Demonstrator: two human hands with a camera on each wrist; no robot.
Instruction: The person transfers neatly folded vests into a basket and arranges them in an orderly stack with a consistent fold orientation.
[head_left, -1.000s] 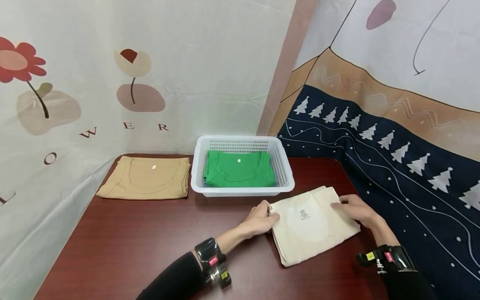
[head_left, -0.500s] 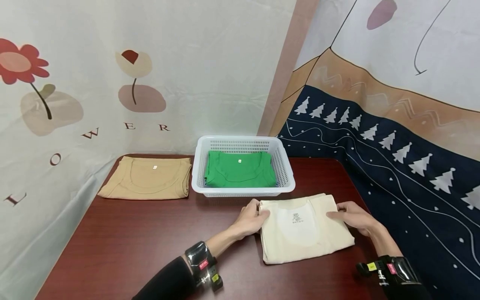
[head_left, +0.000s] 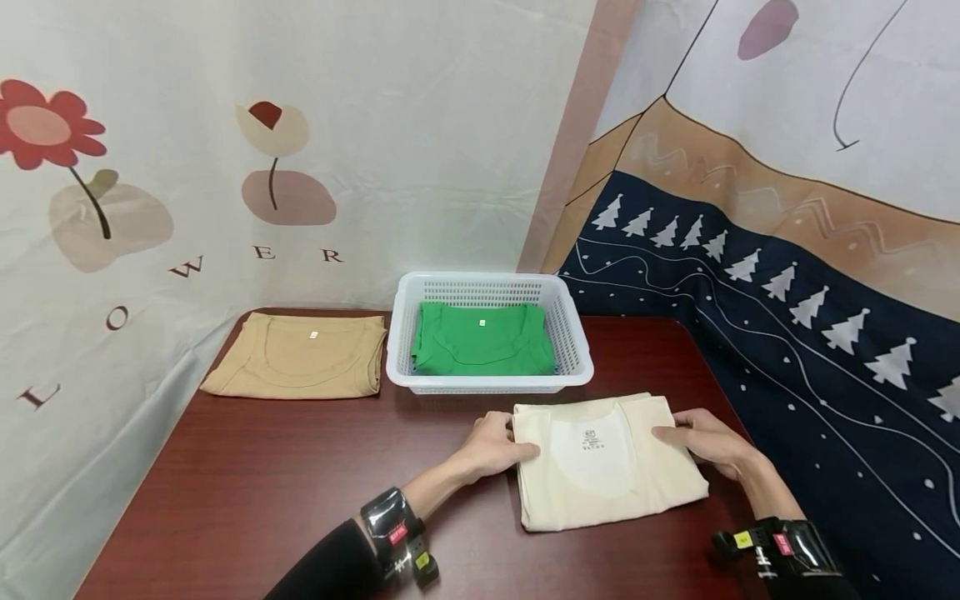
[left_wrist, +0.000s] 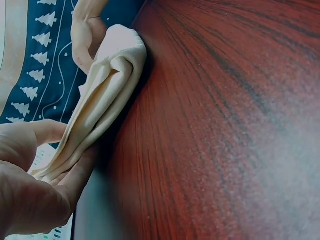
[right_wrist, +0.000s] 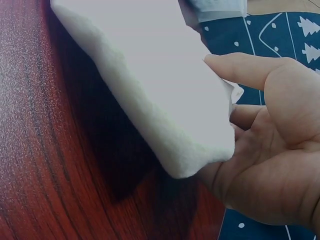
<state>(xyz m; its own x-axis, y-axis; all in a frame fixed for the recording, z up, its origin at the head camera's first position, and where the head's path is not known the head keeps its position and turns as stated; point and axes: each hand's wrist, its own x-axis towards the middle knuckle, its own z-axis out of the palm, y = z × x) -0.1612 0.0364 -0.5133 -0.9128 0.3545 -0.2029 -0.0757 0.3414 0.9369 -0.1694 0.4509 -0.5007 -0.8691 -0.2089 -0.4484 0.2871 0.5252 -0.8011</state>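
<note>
A folded cream T-shirt (head_left: 600, 467), its printed neck label facing up, is held between both hands at the right front of the table. My left hand (head_left: 491, 447) pinches its left edge, thumb on top and fingers beneath; the left wrist view shows the folded layers of the shirt (left_wrist: 107, 85) between thumb and fingers. On the opposite edge my right hand (head_left: 716, 442) grips with the thumb above and the other fingers under the cloth. In the right wrist view the shirt (right_wrist: 150, 75) hangs over the table with a dark shadow below it.
Behind the shirt stands a white perforated plastic basket (head_left: 491, 384) with a folded green T-shirt (head_left: 483, 342) inside. To its left lies a folded tan T-shirt (head_left: 300, 358). Printed curtains (head_left: 420, 167) hang along the back and right of the dark red table (head_left: 300, 483).
Both hands have brought the cream shirt leftward and turned it squarer to the table's front. The left hand has shifted left and slightly down with its edge. Basket and other shirts stay put.
</note>
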